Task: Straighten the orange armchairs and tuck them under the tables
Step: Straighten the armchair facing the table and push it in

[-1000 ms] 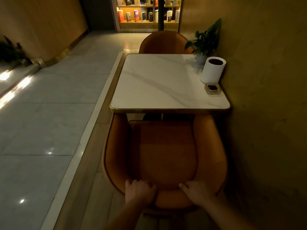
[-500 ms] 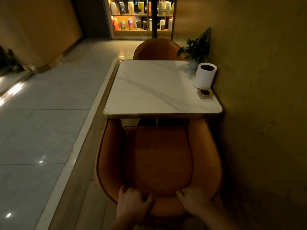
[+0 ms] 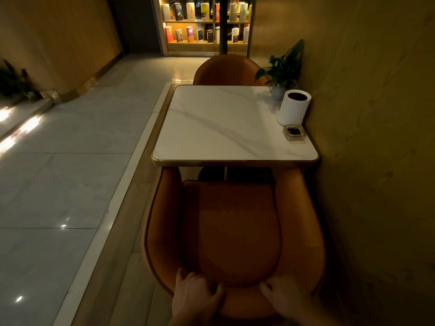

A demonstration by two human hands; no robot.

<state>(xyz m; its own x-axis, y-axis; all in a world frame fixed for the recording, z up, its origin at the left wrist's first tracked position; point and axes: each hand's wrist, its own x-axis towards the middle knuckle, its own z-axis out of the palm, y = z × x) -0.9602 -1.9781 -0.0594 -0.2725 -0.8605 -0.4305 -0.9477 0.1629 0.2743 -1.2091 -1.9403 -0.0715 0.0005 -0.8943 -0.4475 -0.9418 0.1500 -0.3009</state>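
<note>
The orange armchair (image 3: 233, 231) is faced squarely at the marble counter (image 3: 226, 128), armrest tips just under its near edge. Its backrest top is gripped by left hand (image 3: 196, 296) and right hand (image 3: 286, 300), fingers curled over the rim.

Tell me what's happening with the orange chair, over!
Left hand and right hand both gripping near armchair backrest. Armrest tips at the table edge, seat mostly out. Nothing blocking; wall close on right.

Left hand (image 3: 196, 295), right hand (image 3: 286, 300): bare, ringless; forearms unsleeved.
</note>
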